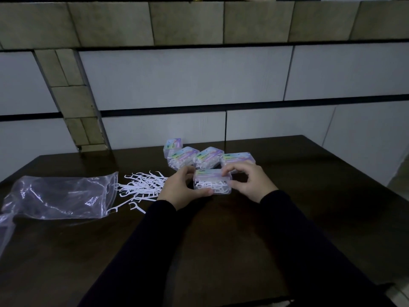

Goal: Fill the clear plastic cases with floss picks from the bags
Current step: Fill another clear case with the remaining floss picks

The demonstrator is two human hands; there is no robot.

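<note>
Two hands, left hand (179, 187) and right hand (250, 182), clasp one clear case (212, 184) of floss picks on the worktop (221, 240), fingers curled around its ends. Four filled cases (208, 159) stand behind; one bag (59, 197) and loose picks (141, 185) lie left.

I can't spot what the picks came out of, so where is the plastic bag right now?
The plastic bag lies flat at the table's left edge, its mouth toward the loose floss picks, left of the left hand.
</note>
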